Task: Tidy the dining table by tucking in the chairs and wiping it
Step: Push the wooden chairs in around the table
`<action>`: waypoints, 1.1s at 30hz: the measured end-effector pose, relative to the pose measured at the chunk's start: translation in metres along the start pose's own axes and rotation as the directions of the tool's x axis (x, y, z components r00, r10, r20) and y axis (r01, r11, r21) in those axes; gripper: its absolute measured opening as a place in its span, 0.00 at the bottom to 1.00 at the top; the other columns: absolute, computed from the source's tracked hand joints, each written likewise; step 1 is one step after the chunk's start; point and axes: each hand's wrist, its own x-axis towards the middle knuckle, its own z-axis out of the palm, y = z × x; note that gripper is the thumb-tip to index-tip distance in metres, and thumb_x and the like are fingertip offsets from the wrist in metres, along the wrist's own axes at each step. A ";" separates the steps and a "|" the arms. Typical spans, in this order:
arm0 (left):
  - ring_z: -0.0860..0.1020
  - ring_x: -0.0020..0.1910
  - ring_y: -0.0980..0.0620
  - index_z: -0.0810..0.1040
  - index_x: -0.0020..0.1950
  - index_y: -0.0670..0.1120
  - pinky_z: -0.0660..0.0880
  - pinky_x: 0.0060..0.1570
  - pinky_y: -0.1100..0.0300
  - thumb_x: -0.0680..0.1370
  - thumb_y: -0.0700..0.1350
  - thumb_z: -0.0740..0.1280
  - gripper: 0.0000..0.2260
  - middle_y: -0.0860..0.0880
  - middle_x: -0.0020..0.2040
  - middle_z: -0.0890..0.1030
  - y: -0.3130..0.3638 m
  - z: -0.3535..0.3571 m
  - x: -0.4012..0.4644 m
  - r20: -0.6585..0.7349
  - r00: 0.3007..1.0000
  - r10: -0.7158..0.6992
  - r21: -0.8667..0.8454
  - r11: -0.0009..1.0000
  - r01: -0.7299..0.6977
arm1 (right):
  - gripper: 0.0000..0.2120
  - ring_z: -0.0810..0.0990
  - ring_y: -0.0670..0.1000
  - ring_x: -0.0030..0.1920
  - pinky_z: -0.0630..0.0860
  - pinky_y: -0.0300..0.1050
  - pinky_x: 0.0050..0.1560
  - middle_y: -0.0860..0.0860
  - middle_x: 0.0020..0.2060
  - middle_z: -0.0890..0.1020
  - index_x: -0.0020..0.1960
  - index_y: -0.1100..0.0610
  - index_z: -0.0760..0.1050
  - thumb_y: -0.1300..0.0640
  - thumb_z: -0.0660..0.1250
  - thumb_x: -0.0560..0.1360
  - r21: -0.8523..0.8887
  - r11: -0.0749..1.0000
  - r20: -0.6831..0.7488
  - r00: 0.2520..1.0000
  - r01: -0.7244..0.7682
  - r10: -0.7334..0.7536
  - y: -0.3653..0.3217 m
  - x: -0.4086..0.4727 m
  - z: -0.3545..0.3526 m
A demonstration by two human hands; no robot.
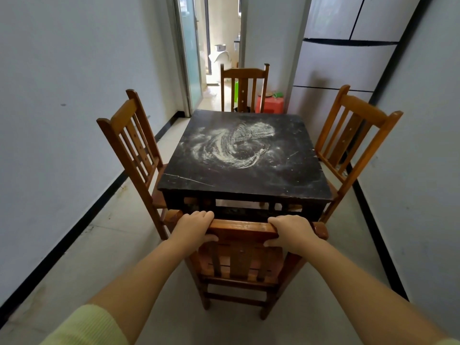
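Gripping near chair (242,229) top rail, both hands; black table (249,180) powder-smeared

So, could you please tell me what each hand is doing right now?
Left hand: closed on the near chair's top rail.
Right hand: closed on the same rail.

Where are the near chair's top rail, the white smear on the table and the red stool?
top rail (242,226), head view, middle.
white smear (239,148), head view, thickest swirl.
red stool (271,104), head view, seat.

Dining table (249,181): square, dark top, worn edges. Surface bears white swirled residue (239,145), possibly flour or dust, smeared near centre.
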 end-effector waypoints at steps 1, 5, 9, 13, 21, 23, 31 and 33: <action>0.76 0.53 0.53 0.70 0.59 0.50 0.73 0.53 0.60 0.76 0.57 0.66 0.16 0.52 0.55 0.77 0.001 0.001 0.000 -0.002 1.000 -0.001 -0.004 1.000 0.001 | 0.17 0.78 0.49 0.46 0.75 0.43 0.44 0.46 0.45 0.79 0.52 0.48 0.73 0.38 0.66 0.71 -0.003 1.000 0.003 1.000 0.004 -0.004 0.001 0.000 -0.001; 0.76 0.54 0.52 0.71 0.60 0.49 0.73 0.52 0.59 0.75 0.57 0.66 0.18 0.51 0.55 0.77 0.009 0.003 0.002 -0.018 1.000 0.021 -0.015 1.000 -0.021 | 0.15 0.76 0.47 0.43 0.70 0.40 0.40 0.46 0.45 0.79 0.50 0.48 0.72 0.38 0.66 0.71 -0.020 1.000 0.010 1.000 0.009 -0.009 0.009 -0.003 -0.006; 0.76 0.54 0.51 0.70 0.60 0.48 0.74 0.52 0.59 0.76 0.57 0.66 0.18 0.50 0.56 0.77 0.008 0.003 0.003 -0.008 0.999 0.040 -0.003 0.999 -0.040 | 0.16 0.77 0.47 0.44 0.72 0.41 0.41 0.46 0.45 0.79 0.50 0.48 0.72 0.38 0.66 0.71 -0.021 1.000 0.000 1.000 0.000 0.000 0.008 -0.004 -0.005; 0.76 0.54 0.52 0.70 0.61 0.48 0.74 0.53 0.59 0.76 0.57 0.65 0.18 0.50 0.56 0.77 0.006 0.003 0.002 -0.002 0.998 0.060 -0.001 0.998 -0.060 | 0.16 0.77 0.48 0.45 0.69 0.40 0.40 0.46 0.45 0.79 0.51 0.48 0.72 0.39 0.66 0.71 -0.022 1.000 -0.008 1.000 -0.010 0.010 0.006 -0.006 -0.004; 0.76 0.54 0.53 0.70 0.61 0.49 0.74 0.53 0.60 0.76 0.57 0.65 0.18 0.51 0.56 0.77 0.001 0.000 0.000 0.014 0.998 0.063 0.003 0.998 -0.063 | 0.17 0.77 0.48 0.46 0.71 0.41 0.42 0.46 0.46 0.79 0.53 0.48 0.73 0.39 0.67 0.71 -0.009 1.000 -0.012 1.000 -0.005 0.004 0.001 -0.006 -0.004; 0.76 0.54 0.53 0.70 0.60 0.49 0.75 0.53 0.60 0.76 0.57 0.65 0.17 0.51 0.56 0.77 0.003 -0.001 0.000 0.015 0.998 0.059 0.002 0.998 -0.059 | 0.17 0.77 0.48 0.46 0.72 0.41 0.43 0.46 0.46 0.79 0.53 0.48 0.73 0.38 0.66 0.71 -0.013 1.000 -0.013 1.000 -0.006 0.006 0.001 -0.006 -0.004; 0.76 0.50 0.53 0.70 0.59 0.49 0.74 0.47 0.61 0.76 0.60 0.64 0.19 0.51 0.54 0.76 0.007 -0.010 0.005 0.058 0.996 0.074 0.055 0.996 -0.077 | 0.22 0.76 0.47 0.42 0.72 0.40 0.39 0.47 0.45 0.77 0.52 0.50 0.72 0.33 0.62 0.71 -0.002 1.000 0.059 0.998 -0.006 0.006 -0.007 0.000 -0.015; 0.76 0.48 0.52 0.71 0.58 0.49 0.75 0.46 0.59 0.75 0.63 0.62 0.21 0.51 0.52 0.76 0.005 -0.027 0.009 0.011 0.994 0.111 0.034 0.993 -0.111 | 0.28 0.77 0.48 0.44 0.74 0.41 0.40 0.47 0.48 0.78 0.56 0.50 0.72 0.29 0.58 0.70 -0.016 0.999 0.015 0.999 0.042 -0.042 -0.022 0.012 -0.027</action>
